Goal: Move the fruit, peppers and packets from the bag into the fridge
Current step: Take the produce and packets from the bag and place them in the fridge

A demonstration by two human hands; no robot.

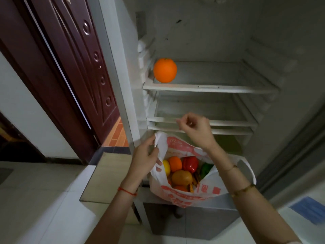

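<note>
One orange (165, 70) sits at the left end of the fridge's upper glass shelf (211, 88). Below, a white and red plastic bag (186, 196) hangs open in front of the fridge. My left hand (146, 155) grips its left handle. Inside the bag lie a lemon (166, 167), another orange (175, 163), a red pepper (190, 164), a green pepper (205, 169), a brownish fruit (182, 177) and some packets (193, 182). My right hand (194, 127) hovers above the bag with loosely curled fingers, holding nothing.
Two lower shelves (202, 120) lie beneath the upper one. A dark red door (70, 67) stands to the left. The fridge's lower compartment (193, 219) sits under the bag. A tiled floor (44, 199) spreads at the left.
</note>
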